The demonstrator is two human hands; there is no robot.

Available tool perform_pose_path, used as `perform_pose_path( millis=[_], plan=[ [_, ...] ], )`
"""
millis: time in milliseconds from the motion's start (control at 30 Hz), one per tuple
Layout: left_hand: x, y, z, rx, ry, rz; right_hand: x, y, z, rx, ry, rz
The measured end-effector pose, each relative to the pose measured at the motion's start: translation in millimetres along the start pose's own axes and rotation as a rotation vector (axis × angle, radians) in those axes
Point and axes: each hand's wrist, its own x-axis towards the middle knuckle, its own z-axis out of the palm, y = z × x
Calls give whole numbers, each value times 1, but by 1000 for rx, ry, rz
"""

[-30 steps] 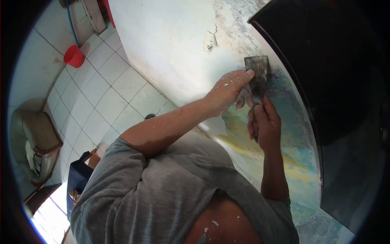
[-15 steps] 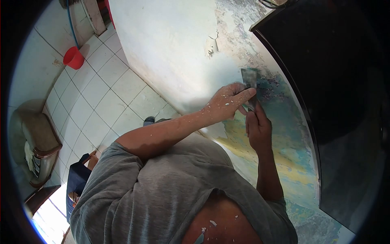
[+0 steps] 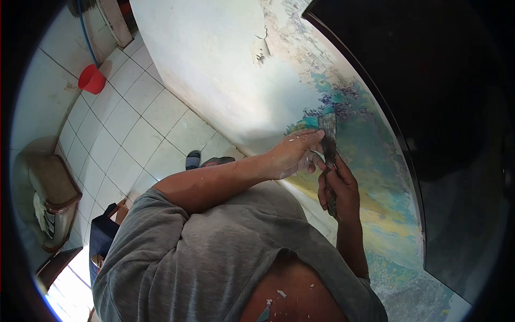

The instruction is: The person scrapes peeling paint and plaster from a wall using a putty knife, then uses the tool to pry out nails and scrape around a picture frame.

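Note:
A scraper with a flat, worn metal blade points up the wall, its edge against the painted surface. My right hand is wrapped round its handle, the end of which sticks out below the palm. My left hand is closed at the left side of the blade, thumb on the metal and fingers curled beneath; pale flecks cling to its skin. Around the blade edge, the wall shows a ragged patch of teal and purple paint beside the white coat. Green and yellow paint lies exposed lower down.
A large dark panel with a raised rim borders the work area on the right. Loose paint curls from the wall higher up. On the tiled floor are a red bucket and a cushioned armchair. My foot shows near the wall's base.
The scraper and both hands have moved down the wall, and the view has shifted. Teal and purple paint above and left of the blade now shows where hand and blade covered it.

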Motion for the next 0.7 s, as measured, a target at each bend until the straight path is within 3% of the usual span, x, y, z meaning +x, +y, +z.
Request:
perform_pose_path(
  millis=[400,700],
  plan=[
    [7,-5,2,12,95,147,9,-1,4,159,26,-2],
    [8,-1,-3,-13,101,226,21,-8,10,106,-20,-15]
  ],
)
